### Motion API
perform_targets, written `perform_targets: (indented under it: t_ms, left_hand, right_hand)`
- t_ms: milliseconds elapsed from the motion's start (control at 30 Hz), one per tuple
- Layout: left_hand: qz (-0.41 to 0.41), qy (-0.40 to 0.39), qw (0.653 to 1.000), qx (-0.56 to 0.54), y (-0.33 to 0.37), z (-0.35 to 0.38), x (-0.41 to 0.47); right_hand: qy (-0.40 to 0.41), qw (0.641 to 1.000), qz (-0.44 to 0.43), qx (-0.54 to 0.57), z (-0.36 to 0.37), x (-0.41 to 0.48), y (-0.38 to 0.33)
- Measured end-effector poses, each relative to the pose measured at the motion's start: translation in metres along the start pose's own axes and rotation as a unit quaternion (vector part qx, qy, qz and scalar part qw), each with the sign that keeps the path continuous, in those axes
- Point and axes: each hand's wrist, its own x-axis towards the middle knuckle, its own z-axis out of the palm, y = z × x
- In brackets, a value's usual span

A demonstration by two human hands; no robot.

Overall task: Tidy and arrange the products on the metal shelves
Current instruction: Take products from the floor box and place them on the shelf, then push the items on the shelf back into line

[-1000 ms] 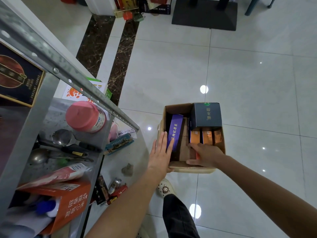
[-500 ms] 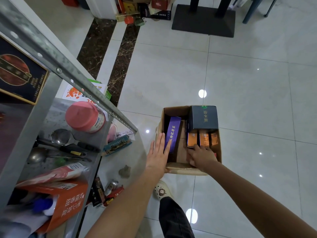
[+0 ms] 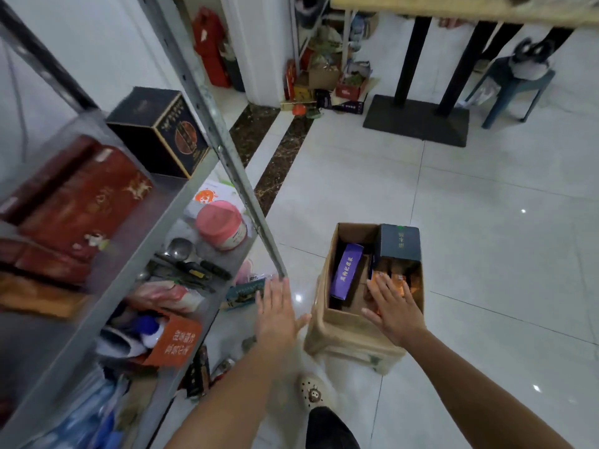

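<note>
Two bare forearms reach forward and down from the bottom of the view, both hands flat with palms down and fingers straight and spread, gripping nothing. The left hand hangs over the pale floor tiles between the metal shelves and the cardboard box. Its fingertips point toward the foot of the slanting shelf upright, and its thumb sticks out toward the box's near left corner; motion blur hides whether it touches. The right hand lies over the box's near right corner, fingertips above the orange packets; contact cannot be judged. Inside the box a purple carton leans along the left side and a dark box sits at the far right corner, just beyond the packets. On the shelves at left stand a black box and red boxes on the upper level, with a pink-lidded jar, a spoon and an orange carton below. A pale shoe shows on the floor between the forearms.
</note>
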Motion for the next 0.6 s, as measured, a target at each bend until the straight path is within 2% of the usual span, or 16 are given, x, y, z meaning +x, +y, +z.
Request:
perform_targets:
  t_ms: [133,200,233,300,333,367,433,500,567,600]
  left_hand:
    - [-0.07,0.082,0.994,0.008,-0.034,-0.01,-0.071]
    - [-0.094,0.101,0.99,-0.013,-0.051,-0.012,-0.112]
    - [-0.107,0.145,0.982,-0.053,-0.061,-0.013,-0.134]
    - [-0.136,0.224,0.962,-0.071,-0.089,-0.008,-0.165]
    - [-0.138,0.242,0.955,-0.101,-0.107,-0.001,-0.173]
    - [-0.16,0.233,0.95,-0.131,-0.124,0.005,-0.177]
    - [-0.195,0.243,0.944,-0.112,-0.128,-0.022,-0.222]
    - [-0.223,0.284,0.931,-0.062,-0.14,-0.041,-0.251]
    - [-0.254,0.322,0.91,-0.063,-0.152,-0.058,-0.269]
    - [-0.268,0.315,0.908,-0.071,-0.161,-0.059,-0.27]
  right_hand:
    - [0.03,0.998,-0.036,-0.032,-0.017,-0.028,-0.029]
    - [0.084,0.993,-0.056,-0.055,-0.042,-0.051,-0.06]
    - [0.116,0.988,-0.075,-0.068,-0.054,-0.058,-0.074]
    - [0.097,0.988,-0.1,-0.064,-0.072,-0.071,-0.104]
    - [0.113,0.984,-0.122,-0.064,-0.08,-0.076,-0.12]
    - [0.15,0.975,-0.14,-0.082,-0.091,-0.084,-0.137]
    - [0.136,0.97,-0.179,-0.097,-0.109,-0.09,-0.171]
    - [0.124,0.962,-0.228,-0.087,-0.131,-0.099,-0.206]
    - [0.155,0.944,-0.275,-0.1,-0.154,-0.106,-0.241]
    - [0.167,0.935,-0.292,-0.114,-0.163,-0.107,-0.256]
